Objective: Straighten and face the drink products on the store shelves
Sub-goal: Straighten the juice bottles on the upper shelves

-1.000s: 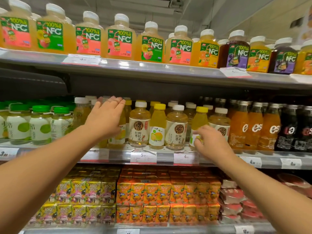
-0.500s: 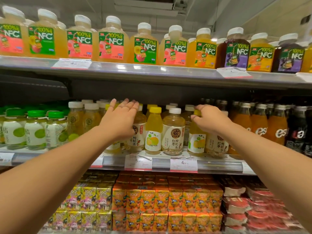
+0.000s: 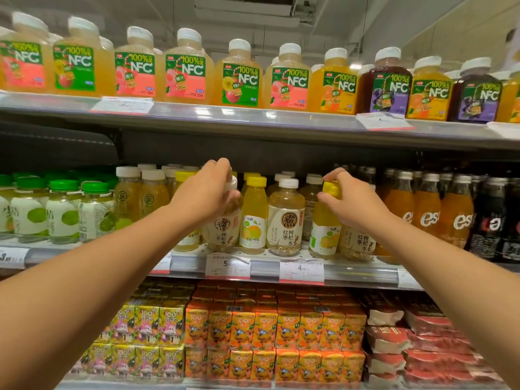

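Both hands are now closing on bottle caps on the middle metal shelf (image 3: pixel 270 266), where half a second ago the left hand (image 3: pixel 202 192) was lying flat and spread against the row; the left hand is pinching the white cap of a clear plastic bottle with a cream, brown-sealed label (image 3: pixel 223 229), while the right hand (image 3: pixel 351 198) is pinching the yellow screw cap of a clear plastic bottle of yellow juice with a white citrus label (image 3: pixel 323 229); the shift from pressing to cap grips suggests that the step in hand is turning each bottle so its label is facing outward; between the two held bottles, a yellow-capped juice bottle (image 3: pixel 254 218) and a white-capped pale bottle (image 3: pixel 285 220) are standing upright with labels already forward; the bottles are smooth, rounded and glossy, with ribbed caps that should be giving good purchase; squat square-shouldered juice bottles with white caps (image 3: pixel 239 77) are lining the shelf above; printed cardboard juice cartons (image 3: pixel 287 327) are stacked below.
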Motion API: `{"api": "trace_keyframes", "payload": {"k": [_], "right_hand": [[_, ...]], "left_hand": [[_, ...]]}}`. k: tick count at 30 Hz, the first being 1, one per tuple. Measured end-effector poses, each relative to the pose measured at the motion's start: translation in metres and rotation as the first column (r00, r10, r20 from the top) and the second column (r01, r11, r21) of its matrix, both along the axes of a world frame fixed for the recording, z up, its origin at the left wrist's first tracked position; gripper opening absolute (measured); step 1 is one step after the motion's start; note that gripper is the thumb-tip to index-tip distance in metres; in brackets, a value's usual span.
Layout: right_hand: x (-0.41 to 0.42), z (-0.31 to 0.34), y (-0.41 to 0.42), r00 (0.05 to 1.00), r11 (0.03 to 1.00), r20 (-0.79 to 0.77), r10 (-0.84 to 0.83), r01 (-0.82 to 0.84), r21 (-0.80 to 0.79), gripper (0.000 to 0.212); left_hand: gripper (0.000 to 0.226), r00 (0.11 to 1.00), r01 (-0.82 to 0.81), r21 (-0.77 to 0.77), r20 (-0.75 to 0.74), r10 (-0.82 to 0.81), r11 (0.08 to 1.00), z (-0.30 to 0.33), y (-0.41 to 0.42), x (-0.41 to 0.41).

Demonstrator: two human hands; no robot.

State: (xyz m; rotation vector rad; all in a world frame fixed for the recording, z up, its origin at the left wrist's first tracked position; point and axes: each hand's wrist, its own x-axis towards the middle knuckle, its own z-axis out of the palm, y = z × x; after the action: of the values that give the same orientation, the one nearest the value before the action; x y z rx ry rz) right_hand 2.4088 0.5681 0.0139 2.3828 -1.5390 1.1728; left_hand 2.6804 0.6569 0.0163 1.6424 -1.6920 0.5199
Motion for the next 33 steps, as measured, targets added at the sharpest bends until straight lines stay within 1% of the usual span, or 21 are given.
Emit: {"api": "trace_keyframes", "payload": {"k": [2,3,4,6,8,12,14,16,19,23,27,30,33], "right_hand": [[-0.002,-0.004,0.005,1.000,1.000,0.023,-0.007,0.007,-0.024,0.057],[-0.003,-0.005,0.009,0.999,0.999,0.034,-0.013,0.014,-0.028,0.058],[-0.004,-0.006,0.013,0.999,1.000,0.042,-0.018,0.019,-0.025,0.056],[-0.004,-0.005,0.023,0.999,1.000,0.048,-0.021,0.021,0.000,0.054],[-0.005,-0.002,0.035,0.999,1.000,0.043,-0.011,0.012,-0.015,0.053],[-0.002,0.024,0.062,0.990,0.984,0.109,0.090,-0.071,-0.165,0.050],[0.009,0.043,0.076,0.981,0.965,0.126,0.148,-0.116,-0.235,0.049],[0.025,0.057,0.089,0.970,0.953,0.138,0.202,-0.163,-0.256,0.045],[0.059,0.064,0.101,0.938,0.940,0.171,0.302,-0.264,-0.216,0.040],[0.110,0.061,0.099,0.916,0.937,0.203,0.346,-0.324,-0.133,0.038],[0.151,0.046,0.083,0.924,0.944,0.194,0.331,-0.325,-0.061,0.040],[0.170,0.033,0.070,0.948,0.961,0.164,0.274,-0.276,-0.009,0.041],[0.184,0.022,0.057,0.963,0.971,0.147,0.225,-0.234,0.046,0.047]], "left_hand": [[0.044,0.999,0.030,0.066,-0.026,-0.029,0.997,0.003,0.005,0.001],[0.050,0.999,0.028,0.105,-0.024,-0.026,0.994,0.005,0.008,0.002],[0.052,1.000,0.023,0.135,-0.019,-0.021,0.991,0.007,0.011,0.003],[0.049,0.999,0.038,0.159,-0.023,-0.035,0.987,0.008,0.018,0.004],[0.044,0.996,0.079,0.130,-0.053,-0.072,0.988,0.004,0.026,0.002],[0.042,0.985,0.134,0.030,-0.114,-0.130,0.991,0.008,0.040,0.004],[0.042,0.965,0.154,-0.036,-0.210,-0.158,0.987,0.022,0.047,0.012],[0.041,0.935,0.176,-0.086,-0.298,-0.194,0.981,0.036,0.058,0.021],[0.041,0.922,0.178,-0.130,-0.325,-0.212,0.975,0.044,0.076,0.035],[0.043,0.934,0.157,-0.091,-0.309,-0.178,0.983,0.031,0.100,0.055],[0.043,0.945,0.136,-0.009,-0.298,-0.132,0.991,0.011,0.120,0.077],[0.045,0.946,0.113,0.031,-0.309,-0.098,0.993,0.001,0.131,0.091],[0.046,0.943,0.103,0.057,-0.324,-0.079,0.993,-0.005,0.134,0.101]]}}
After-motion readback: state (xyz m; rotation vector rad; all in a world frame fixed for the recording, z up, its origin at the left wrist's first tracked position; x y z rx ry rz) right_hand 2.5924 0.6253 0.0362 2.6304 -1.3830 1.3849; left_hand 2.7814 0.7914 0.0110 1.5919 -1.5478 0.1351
